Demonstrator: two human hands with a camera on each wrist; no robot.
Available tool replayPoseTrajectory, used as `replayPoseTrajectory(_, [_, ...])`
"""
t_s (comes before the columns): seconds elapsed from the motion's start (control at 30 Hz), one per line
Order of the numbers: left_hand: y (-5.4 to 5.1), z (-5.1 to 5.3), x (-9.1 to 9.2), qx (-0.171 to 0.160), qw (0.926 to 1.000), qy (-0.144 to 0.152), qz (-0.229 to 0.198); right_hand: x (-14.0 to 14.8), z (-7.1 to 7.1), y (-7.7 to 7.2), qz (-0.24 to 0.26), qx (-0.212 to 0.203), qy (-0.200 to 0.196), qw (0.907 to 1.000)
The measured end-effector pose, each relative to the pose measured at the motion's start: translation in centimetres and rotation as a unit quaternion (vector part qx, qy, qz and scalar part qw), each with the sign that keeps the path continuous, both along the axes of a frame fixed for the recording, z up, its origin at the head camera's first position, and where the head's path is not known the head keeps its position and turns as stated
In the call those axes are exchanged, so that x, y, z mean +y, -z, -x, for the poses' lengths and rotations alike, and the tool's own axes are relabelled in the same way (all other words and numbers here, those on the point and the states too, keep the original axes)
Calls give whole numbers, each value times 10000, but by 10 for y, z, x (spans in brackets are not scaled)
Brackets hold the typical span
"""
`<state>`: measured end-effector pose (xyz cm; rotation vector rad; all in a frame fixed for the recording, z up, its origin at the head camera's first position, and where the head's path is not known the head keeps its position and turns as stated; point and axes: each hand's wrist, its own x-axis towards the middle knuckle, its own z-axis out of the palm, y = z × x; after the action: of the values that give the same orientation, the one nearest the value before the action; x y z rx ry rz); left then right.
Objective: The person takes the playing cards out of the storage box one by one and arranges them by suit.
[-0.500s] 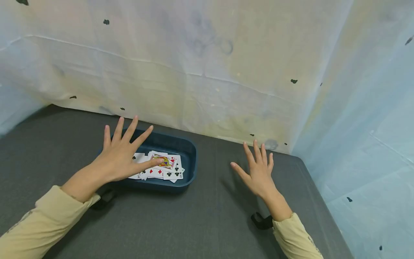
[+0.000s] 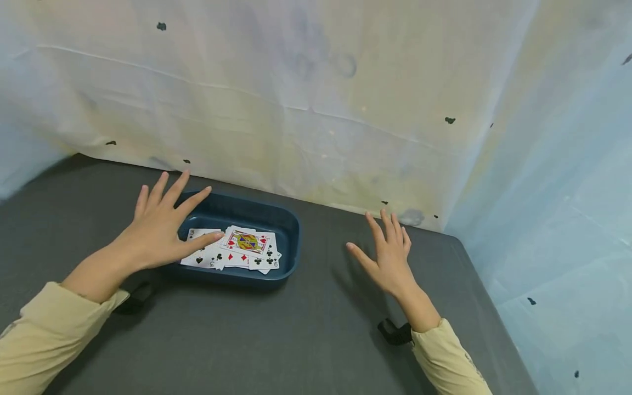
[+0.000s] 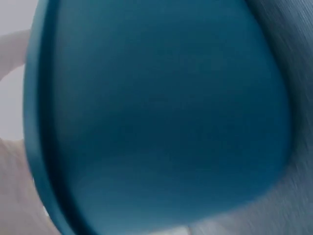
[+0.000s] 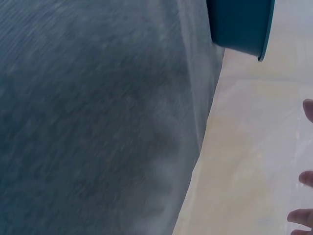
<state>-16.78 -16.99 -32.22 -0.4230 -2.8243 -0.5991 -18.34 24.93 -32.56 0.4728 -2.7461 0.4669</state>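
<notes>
A dark blue tray (image 2: 269, 280) stands on the grey tabletop, with several loose playing cards (image 2: 249, 244) overlapping on its floor. A red-and-yellow face card lies on top. My left hand (image 2: 155, 230) hovers over the tray's left end, fingers spread and nothing held; it covers that end from the head view. The tray's outer wall (image 3: 166, 112) fills most of the left wrist view. To the right of the tray, my right hand (image 2: 390, 263) is held above the table with spread fingers, holding nothing. Only its fingertips (image 4: 306, 178) enter the right wrist view.
A pale stained cloth (image 2: 316, 109) with small dark marks hangs behind the table, and a bluish sheet (image 2: 558, 219) hangs at the right. A black band (image 2: 395, 333) shows at the right wrist. The grey tabletop (image 2: 276, 345) extends in front of the tray.
My left hand has shifted left, uncovering more of the cards. The right hand has moved slightly left. The tray and cards stay where they were.
</notes>
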Motion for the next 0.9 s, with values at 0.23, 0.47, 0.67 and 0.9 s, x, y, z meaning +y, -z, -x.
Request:
replayPoseTrajectory(0.23, [12, 12, -27, -244, 9995, 98, -190, -18, 2, -5, 386, 250, -423, 9980])
replayPoseTrajectory(0.47, [17, 15, -43, -561, 9969, -53, -546, -42, 6, -9, 549, 365, -674, 9955])
replayPoseTrajectory(0.67, [22, 19, -53, -540, 9954, -26, -795, -66, 13, -17, 795, 222, -872, 9928])
replayPoseTrajectory(0.9, [31, 21, -65, -1072, 9814, 189, -1580, -94, 19, -22, 1093, -305, -987, 9886])
